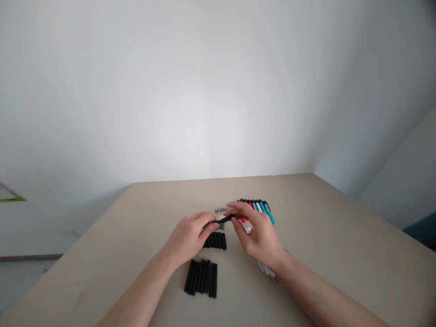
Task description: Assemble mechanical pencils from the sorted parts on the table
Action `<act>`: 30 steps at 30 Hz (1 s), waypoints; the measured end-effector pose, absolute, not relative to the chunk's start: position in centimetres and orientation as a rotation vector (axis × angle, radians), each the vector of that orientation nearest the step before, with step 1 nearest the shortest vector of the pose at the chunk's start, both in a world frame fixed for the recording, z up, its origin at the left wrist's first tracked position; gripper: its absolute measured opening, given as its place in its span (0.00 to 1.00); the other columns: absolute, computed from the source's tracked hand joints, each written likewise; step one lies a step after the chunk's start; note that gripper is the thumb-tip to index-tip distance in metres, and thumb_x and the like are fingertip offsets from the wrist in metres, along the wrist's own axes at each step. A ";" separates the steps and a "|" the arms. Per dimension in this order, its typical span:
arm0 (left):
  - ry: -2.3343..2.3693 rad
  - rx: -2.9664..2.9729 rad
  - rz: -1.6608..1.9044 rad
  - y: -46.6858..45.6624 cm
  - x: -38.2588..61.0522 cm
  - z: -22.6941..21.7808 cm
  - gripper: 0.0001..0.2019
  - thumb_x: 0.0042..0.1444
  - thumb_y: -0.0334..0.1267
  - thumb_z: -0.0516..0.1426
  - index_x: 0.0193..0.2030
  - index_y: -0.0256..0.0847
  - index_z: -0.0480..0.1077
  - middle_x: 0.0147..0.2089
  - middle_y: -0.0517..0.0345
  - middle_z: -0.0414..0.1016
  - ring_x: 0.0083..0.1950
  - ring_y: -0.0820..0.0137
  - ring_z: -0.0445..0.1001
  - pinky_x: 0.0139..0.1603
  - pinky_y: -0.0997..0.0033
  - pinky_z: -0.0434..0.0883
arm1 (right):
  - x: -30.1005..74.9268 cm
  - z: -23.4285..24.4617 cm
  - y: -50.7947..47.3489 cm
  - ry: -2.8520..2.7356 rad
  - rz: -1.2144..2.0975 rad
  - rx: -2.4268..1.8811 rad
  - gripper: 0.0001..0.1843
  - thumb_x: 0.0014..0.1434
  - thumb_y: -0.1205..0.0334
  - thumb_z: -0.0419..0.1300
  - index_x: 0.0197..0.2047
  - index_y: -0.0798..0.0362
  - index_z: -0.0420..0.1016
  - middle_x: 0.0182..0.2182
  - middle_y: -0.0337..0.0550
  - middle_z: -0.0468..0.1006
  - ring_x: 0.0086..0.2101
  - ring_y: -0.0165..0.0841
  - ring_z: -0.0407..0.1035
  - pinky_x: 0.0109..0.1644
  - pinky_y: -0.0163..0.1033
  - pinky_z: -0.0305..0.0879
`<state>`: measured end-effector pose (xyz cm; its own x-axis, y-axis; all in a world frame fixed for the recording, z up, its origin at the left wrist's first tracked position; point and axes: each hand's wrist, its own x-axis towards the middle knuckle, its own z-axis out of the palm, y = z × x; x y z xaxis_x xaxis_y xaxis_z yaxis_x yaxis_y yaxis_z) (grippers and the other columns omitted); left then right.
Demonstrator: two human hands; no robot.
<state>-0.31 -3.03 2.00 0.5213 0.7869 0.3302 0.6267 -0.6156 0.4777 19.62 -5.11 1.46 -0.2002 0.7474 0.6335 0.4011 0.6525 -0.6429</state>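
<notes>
Between my two hands is a slim black pen barrel (225, 219), held nearly level above the table. My left hand (188, 236) pinches its left part between thumb and fingers. At its right end, the thumb and fingertips of my right hand (257, 231) close on it. Just below the left hand lies a row of short black tubes (218, 240). Nearer to me is a group of longer black tubes (200, 278). Thin pale refills (267, 272) lie partly hidden under my right hand and wrist.
Behind my right hand several pens with teal, white and pink barrels (264, 209) lie side by side. Small metallic cone-shaped tips (220, 210) stand in a row behind the held barrel. The beige table (163, 200) meets a white wall (204, 91).
</notes>
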 end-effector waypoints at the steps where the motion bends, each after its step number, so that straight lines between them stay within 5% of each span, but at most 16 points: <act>1: 1.184 2.465 0.758 -3.0 -0.3 2.0 0.09 0.64 0.39 0.50 0.35 0.42 0.68 0.32 0.61 0.72 0.33 0.73 0.69 0.34 0.76 0.63 | 19.6 1.5 -5.1 -1.829 0.416 -0.911 0.22 0.56 0.75 0.52 0.52 0.49 0.65 0.40 0.40 0.79 0.38 0.30 0.73 0.45 0.35 0.69; 11: 1.096 2.441 0.862 -3.4 -0.5 2.4 0.09 0.62 0.34 0.49 0.40 0.40 0.71 0.35 0.56 0.73 0.33 0.72 0.70 0.34 0.75 0.66 | 19.6 1.4 -5.0 -1.807 0.408 -0.923 0.19 0.57 0.74 0.53 0.51 0.49 0.66 0.39 0.40 0.79 0.38 0.28 0.74 0.43 0.33 0.70; 20: 1.077 2.417 0.967 -2.6 -0.6 1.3 0.14 0.61 0.31 0.51 0.50 0.44 0.72 0.45 0.56 0.78 0.43 0.69 0.76 0.45 0.71 0.72 | 19.4 1.3 -4.8 -1.783 0.418 -0.953 0.16 0.59 0.71 0.53 0.50 0.50 0.67 0.39 0.42 0.79 0.38 0.30 0.75 0.43 0.35 0.72; 30: 1.030 2.463 1.103 -2.8 -0.5 1.2 0.09 0.60 0.33 0.55 0.45 0.43 0.73 0.41 0.56 0.80 0.40 0.70 0.77 0.43 0.72 0.73 | 19.2 1.3 -5.0 -1.785 0.476 -0.936 0.17 0.57 0.73 0.54 0.49 0.51 0.68 0.39 0.44 0.79 0.37 0.31 0.74 0.41 0.36 0.72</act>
